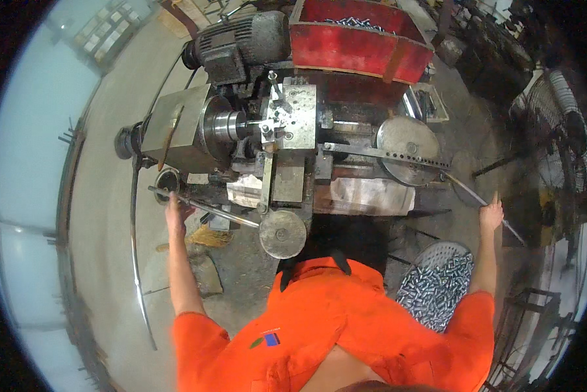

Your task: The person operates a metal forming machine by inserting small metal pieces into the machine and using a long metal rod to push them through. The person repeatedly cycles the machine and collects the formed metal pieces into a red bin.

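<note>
My left hand (178, 212) is closed around a metal lever (225, 214), near its outer end. This lever runs to a round metal disc (282, 234) at the front of a small lathe. On the far right my right hand (491, 214) grips a long thin rod (463, 186), which joins a drilled flat bar (411, 157) over a larger round disc (408, 140). Between my hands sits the lathe's bright tool block (300, 117). To its left is the shiny spindle nose (227, 125), with a narrow piece between the two.
Behind the lathe stand an electric motor (241, 46) and a red bin (355, 49) holding small metal parts. A brush (170, 134) lies on the headstock cover (156, 124). A perforated basket (447, 249) full of metal pieces stands low at right. A broom head (210, 236) lies at left.
</note>
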Demonstrator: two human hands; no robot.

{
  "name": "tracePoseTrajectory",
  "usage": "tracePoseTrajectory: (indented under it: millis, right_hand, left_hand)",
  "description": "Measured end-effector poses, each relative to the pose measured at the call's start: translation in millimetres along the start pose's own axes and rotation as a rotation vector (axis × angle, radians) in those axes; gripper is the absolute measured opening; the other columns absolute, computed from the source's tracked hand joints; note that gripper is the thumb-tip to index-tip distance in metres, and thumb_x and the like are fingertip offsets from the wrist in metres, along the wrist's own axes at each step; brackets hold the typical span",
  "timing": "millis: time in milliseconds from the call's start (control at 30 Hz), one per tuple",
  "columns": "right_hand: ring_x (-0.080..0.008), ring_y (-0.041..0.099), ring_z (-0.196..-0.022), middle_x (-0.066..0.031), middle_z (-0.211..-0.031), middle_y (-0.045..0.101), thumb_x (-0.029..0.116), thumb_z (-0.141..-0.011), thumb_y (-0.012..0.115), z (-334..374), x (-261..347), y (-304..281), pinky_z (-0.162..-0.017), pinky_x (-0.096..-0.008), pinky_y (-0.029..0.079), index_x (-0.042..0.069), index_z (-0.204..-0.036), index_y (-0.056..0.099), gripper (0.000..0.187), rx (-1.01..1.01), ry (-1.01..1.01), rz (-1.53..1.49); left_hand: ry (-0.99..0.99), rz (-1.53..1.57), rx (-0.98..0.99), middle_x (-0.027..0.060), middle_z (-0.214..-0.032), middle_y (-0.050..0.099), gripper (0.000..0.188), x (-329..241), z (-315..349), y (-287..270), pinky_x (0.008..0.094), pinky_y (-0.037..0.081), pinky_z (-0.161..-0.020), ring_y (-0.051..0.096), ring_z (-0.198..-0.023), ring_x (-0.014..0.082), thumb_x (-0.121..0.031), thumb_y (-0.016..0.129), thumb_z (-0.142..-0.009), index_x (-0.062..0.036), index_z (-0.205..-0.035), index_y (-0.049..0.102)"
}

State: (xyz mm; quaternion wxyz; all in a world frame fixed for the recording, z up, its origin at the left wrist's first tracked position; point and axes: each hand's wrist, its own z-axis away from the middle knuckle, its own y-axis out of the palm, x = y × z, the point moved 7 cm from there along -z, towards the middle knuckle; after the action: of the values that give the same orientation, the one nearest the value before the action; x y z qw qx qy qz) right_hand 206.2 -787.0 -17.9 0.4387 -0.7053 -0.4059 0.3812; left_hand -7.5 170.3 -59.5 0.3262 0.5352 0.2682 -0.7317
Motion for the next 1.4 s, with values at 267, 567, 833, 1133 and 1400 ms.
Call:
tracePoseTrajectory:
  millis: [267, 567, 833, 1133, 1400]
  right_hand:
    - [-0.0331, 0.055, -0.103, -0.0183, -0.111, 0.059, 0.018, -0.064, 0.059, 15.5, 13.5, -10.1, -0.089, -0.0417, 0.042, 0.004, -0.119, 0.053, 0.057, 0.106, 0.058, -0.011]
    - [-0.0354, 0.058, -0.088, -0.0164, -0.09, 0.063, 0.023, -0.065, 0.052, 15.9, 40.3, -20.4, -0.082, -0.0451, 0.044, 0.003, -0.095, 0.061, 0.038, 0.088, -0.019, -0.04]
    - [-0.0351, 0.048, -0.113, -0.019, -0.115, 0.055, 0.024, -0.065, 0.061, 38.3, 38.5, -23.7, -0.101, -0.0455, 0.032, 0.0, -0.121, 0.049, 0.061, -0.131, 0.002, 0.007]
    - [-0.0377, 0.039, -0.125, -0.0211, -0.138, 0.039, 0.018, -0.06, 0.063, 61.5, 78.1, -66.8, -0.103, -0.0419, 0.033, 0.005, -0.122, 0.055, 0.063, -0.04, -0.153, -0.35]
    - [-0.029, 0.049, -0.117, -0.0124, -0.125, 0.055, 0.002, -0.06, 0.054, 35.4, 356.0, -283.2, -0.101, -0.0347, 0.037, 0.003, -0.109, 0.063, 0.05, -0.146, -0.861, -0.957]
  left_hand:
    - [0.395, -1.547, 0.345, 0.024, -0.098, 0.063, 0.059, 79.4, 5.7, 22.6, 0.0372, 0.05, -0.072, 0.064, -0.084, 0.0325, -0.054, 0.054, -0.083, 0.0011, -0.103, 0.06]
    - [0.259, -1.33, -0.011, 0.0175, -0.106, 0.063, 0.045, 193.4, -31.0, -2.2, 0.0448, 0.05, -0.077, 0.063, -0.09, 0.0343, -0.046, 0.054, -0.083, -0.0063, -0.104, 0.061]
    - [0.2, -1.509, 0.203, 0.0184, -0.1, 0.064, 0.048, 149.6, -17.4, -4.7, 0.0461, 0.049, -0.078, 0.062, -0.091, 0.0359, -0.043, 0.057, -0.081, -0.0072, -0.113, 0.052]
    - [0.095, -1.213, 0.191, 0.0219, -0.086, 0.065, 0.032, 116.6, 12.9, -48.0, 0.0434, 0.05, -0.07, 0.063, -0.081, 0.0375, -0.021, 0.06, -0.079, -0.004, -0.105, 0.061]
    - [0.545, -0.672, -0.269, 0.0067, -0.066, 0.057, 0.025, -99.3, 48.0, -143.4, 0.029, 0.048, -0.059, 0.06, -0.063, 0.0125, -0.007, 0.057, -0.083, -0.0015, -0.107, 0.059]
